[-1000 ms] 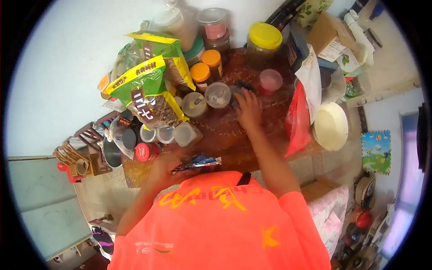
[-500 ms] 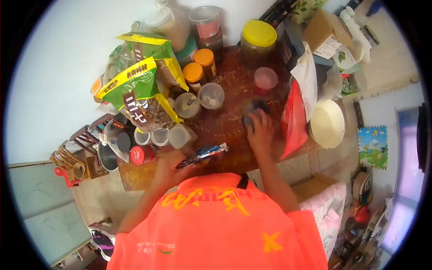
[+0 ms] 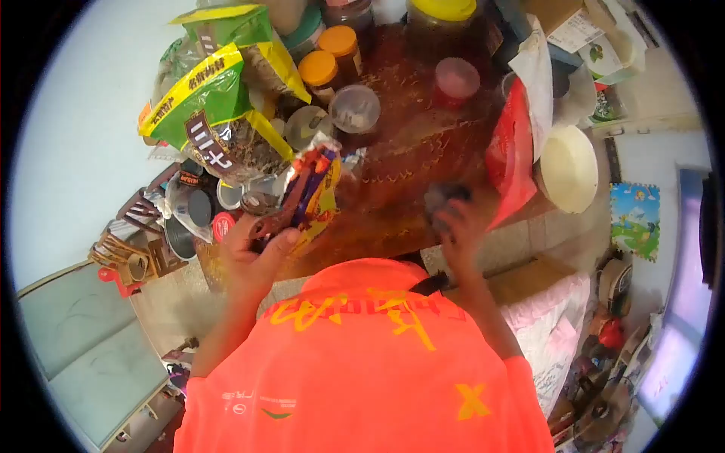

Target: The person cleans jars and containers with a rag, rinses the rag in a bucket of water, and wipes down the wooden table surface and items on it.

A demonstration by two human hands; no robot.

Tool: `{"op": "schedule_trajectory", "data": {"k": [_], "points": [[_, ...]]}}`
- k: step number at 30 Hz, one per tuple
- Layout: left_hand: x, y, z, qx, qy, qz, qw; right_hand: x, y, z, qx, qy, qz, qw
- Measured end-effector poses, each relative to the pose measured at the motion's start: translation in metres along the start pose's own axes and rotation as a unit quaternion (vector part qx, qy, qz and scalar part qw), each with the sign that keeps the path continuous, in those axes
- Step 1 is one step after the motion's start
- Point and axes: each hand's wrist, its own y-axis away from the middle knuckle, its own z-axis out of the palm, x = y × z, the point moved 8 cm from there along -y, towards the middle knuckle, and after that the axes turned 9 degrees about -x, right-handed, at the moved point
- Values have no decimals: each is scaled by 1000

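My left hand is closed round a bundle of colourful wrapped packets, held up over the table's left front part. My right hand grips a dark cloth against the reddish-brown table near its front edge, to the left of a red bag. That hand is blurred. Behind the packets are a clear round tub and another tub, partly hidden by them. A pink tub stands farther back.
Green and yellow bags fill the table's left side, with orange-lidded jars beside them. A yellow-lidded jar is at the back. A cream basin and a cardboard box are on the right.
My left hand has raised the packets and tilted them upright. My right hand has drawn the cloth toward the front edge and rightward. The view has shifted, with the back of the table now higher in it.
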Motion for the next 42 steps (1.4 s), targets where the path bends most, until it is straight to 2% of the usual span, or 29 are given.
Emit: {"op": "schedule_trajectory", "data": {"k": [1,3,5,7,9,11,13,15,17,18,20,21,23,25,26,28,29,31,32,34,36,38,40,41,42], "points": [[0,1,-2,0,-2,-4,1000,-9,-10,-3,-3,-3,1,1000],[-2,0,-2,-4,139,-9,990,-22,-25,-12,63,35,121,990],[2,-6,2,7,163,2,987,-56,-26,40,-50,4,12,999],[-7,-10,11,-33,91,-15,995,-114,-11,83,-141,-95,-169,971],[-5,-21,23,-58,84,-37,994,-130,-10,81,-138,-110,-167,970],[-9,-28,37,-105,45,2,993,-132,-5,71,-133,-126,-165,969],[-24,-32,50,-125,42,5,991,-99,0,52,-97,-80,-52,991],[-31,-40,65,-150,31,9,988,-58,10,24,-22,-55,20,998],[-22,-47,76,-158,-6,49,986,-14,21,-7,57,13,115,992],[-22,-50,82,-161,-12,61,985,-5,21,-12,66,17,117,991],[-25,-54,90,-161,-24,79,983,18,23,-27,119,46,211,969],[-23,-56,92,-163,-26,87,983,13,23,-24,127,47,212,968],[-24,-62,95,-169,-70,61,981,-27,11,13,27,24,139,990],[-27,-65,94,-164,-113,55,978,-77,-2,46,-147,2,48,988],[-29,-68,93,-158,-154,44,974,-77,-3,46,-140,4,47,989],[-16,-70,90,-168,-161,36,972,-87,-7,32,-36,-72,-47,996],[-12,-69,89,-180,-167,20,969,-82,-9,27,-29,-72,-49,996],[0,-69,83,-173,-191,55,965,-47,-6,10,8,-38,50,998],[7,-67,80,-167,-210,83,960,-38,-5,6,10,-40,47,998],[17,-68,73,-170,-209,65,961,-9,-4,-14,96,29,176,979],[18,-70,69,-173,-207,46,962,-10,-11,-18,62,15,189,980],[23,-73,69,-170,-257,83,948,-14,-15,-14,28,0,204,978],[22,-77,69,-173,-313,78,931,-41,-22,8,-67,-13,63,996],[22,-81,69,-178,-363,72,912,-40,-23,8,-63,-15,59,996],[30,-86,68,-173,-367,76,911,-38,-24,12,-82,-71,46,993]]}}
